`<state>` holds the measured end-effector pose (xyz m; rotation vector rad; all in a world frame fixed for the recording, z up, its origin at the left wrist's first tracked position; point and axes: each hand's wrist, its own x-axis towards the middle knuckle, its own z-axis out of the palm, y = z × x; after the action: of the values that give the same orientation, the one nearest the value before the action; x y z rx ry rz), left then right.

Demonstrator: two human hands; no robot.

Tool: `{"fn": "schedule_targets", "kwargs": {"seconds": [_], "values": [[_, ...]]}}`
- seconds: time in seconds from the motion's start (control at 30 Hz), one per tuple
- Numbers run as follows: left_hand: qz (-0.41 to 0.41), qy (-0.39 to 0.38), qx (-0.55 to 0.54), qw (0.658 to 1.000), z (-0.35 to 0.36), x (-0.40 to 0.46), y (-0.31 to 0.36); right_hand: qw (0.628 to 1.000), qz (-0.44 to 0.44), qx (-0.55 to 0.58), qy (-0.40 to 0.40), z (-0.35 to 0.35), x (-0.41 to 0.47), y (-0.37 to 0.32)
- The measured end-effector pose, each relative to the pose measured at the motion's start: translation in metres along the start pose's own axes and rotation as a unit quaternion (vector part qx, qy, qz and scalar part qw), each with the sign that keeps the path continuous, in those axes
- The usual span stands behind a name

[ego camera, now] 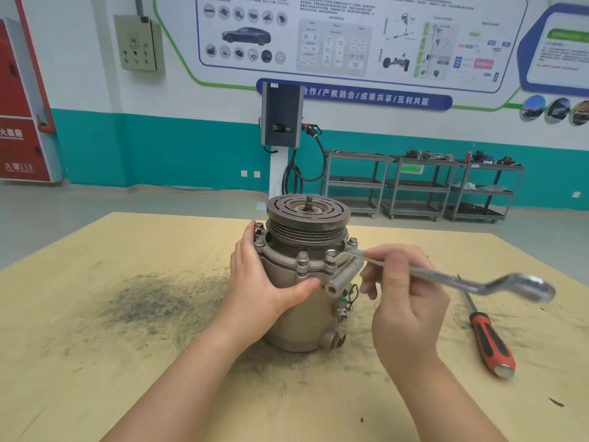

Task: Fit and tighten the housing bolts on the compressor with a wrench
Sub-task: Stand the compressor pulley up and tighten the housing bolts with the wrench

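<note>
The compressor (299, 295) stands upright mid-table (127, 362). The left hand (264, 282) grips its body at 9 o'clock. The right hand (404, 301), at 3 o'clock, pinches the wrench (446, 277), whose ring sits on a bolt (331, 256).

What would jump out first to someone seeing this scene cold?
The compressor upright mid-table, its pulley on top. The left hand wraps its body while the right hand holds a wrench on a front flange bolt. A red screwdriver lies to the right.
</note>
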<state>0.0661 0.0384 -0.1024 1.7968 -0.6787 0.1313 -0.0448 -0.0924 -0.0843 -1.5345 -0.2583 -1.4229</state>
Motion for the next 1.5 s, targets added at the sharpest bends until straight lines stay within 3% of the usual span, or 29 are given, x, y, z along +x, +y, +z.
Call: {"fn": "schedule_targets", "kwargs": {"seconds": [0.13, 0.27, 0.43, 0.5, 0.57, 0.67, 0.83, 1.03, 1.23, 1.5], "values": [[0.004, 0.003, 0.005, 1.0, 0.0, 0.0, 0.0, 0.986, -0.117, -0.095, -0.07, 0.004, -0.004, -0.006], [0.009, 0.009, -0.005, 1.0, 0.001, -0.001, 0.0, 0.973, -0.137, -0.125, -0.138, 0.011, -0.008, -0.01], [0.009, 0.014, -0.012, 1.0, 0.002, 0.0, 0.0, 0.974, -0.166, -0.129, -0.083, 0.003, 0.0, -0.014], [0.001, 0.009, -0.014, 1.0, 0.001, 0.0, 0.0, 0.989, -0.109, -0.091, -0.038, -0.001, 0.005, -0.016], [-0.002, 0.004, -0.014, 1.0, 0.001, 0.0, 0.0, 1.0, 0.014, 0.007, 0.02, -0.003, 0.009, -0.018], [-0.004, 0.001, -0.013, 1.0, 0.001, 0.0, 0.002, 0.978, 0.149, 0.126, 0.076, -0.005, 0.014, -0.017], [-0.004, -0.001, -0.014, 1.0, 0.0, -0.001, 0.003, 0.945, 0.253, 0.195, 0.068, -0.004, 0.02, -0.012], [-0.005, -0.003, -0.015, 1.0, 0.0, -0.001, 0.004, 0.87, 0.395, 0.291, 0.044, -0.012, 0.034, -0.009], [-0.009, -0.009, -0.013, 1.0, -0.001, -0.001, 0.003, 0.874, 0.4, 0.27, 0.052, -0.02, 0.038, -0.004], [-0.008, -0.011, -0.002, 1.0, -0.002, 0.0, 0.001, 0.921, 0.33, 0.209, -0.016, -0.017, 0.034, -0.005]]}}
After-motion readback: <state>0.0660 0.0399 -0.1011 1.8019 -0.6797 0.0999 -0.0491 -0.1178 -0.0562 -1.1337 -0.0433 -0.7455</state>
